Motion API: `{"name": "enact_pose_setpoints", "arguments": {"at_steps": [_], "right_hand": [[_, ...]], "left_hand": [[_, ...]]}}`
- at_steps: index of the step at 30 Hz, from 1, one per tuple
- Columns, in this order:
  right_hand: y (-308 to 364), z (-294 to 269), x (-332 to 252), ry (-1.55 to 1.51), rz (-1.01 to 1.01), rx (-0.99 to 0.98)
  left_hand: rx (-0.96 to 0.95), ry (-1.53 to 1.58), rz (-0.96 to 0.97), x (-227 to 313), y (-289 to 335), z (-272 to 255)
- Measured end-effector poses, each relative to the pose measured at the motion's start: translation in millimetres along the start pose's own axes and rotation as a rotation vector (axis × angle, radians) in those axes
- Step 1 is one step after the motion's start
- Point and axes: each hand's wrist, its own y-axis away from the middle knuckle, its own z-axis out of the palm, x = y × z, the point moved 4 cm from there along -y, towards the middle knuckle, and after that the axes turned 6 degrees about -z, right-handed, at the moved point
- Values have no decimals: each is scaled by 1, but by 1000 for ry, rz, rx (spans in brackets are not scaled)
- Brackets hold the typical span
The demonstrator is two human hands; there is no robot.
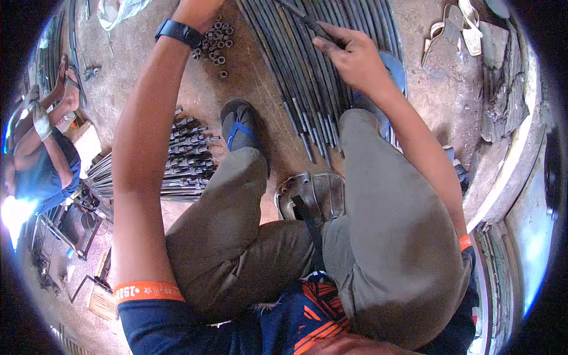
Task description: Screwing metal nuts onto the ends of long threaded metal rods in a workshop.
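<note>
My right hand (349, 54) is closed around a dark metal rod (302, 18) at the top of a bundle of long threaded rods (307, 89) lying on the ground. My left hand (198, 10) reaches to the top edge, mostly cut off by the frame, just above a small heap of hex nuts (216, 40). A black watch (177, 31) sits on that wrist. Whether the left hand holds a nut is hidden.
A second pile of rods with nuts fitted (186, 157) lies left of my knee. My sandalled foot (239, 127) rests between the piles. Another person (38, 148) sits at far left. A metal bracket (310, 192) lies between my legs. Sandals (452, 29) lie top right.
</note>
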Motion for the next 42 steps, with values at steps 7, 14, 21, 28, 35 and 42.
{"name": "enact_pose_setpoints", "arguments": {"at_steps": [7,14,21,28,35,42], "right_hand": [[-3,-6,-7,47,13,3],[0,-3,-10,61,-45,57],[-3,-4,-5,26,-54,31],[-2,-3,-4,-7,18,-14],[-3,-4,-3,88,-58,5],[-2,-6,0,35,2,-4]], "left_hand": [[142,-219,-269,12,10,11],[247,-437,-416,15,10,9],[30,-534,-229,12,2,3],[4,-341,-188,9,10,11],[58,-525,-248,11,10,8],[53,-119,-266,6,22,30]]}}
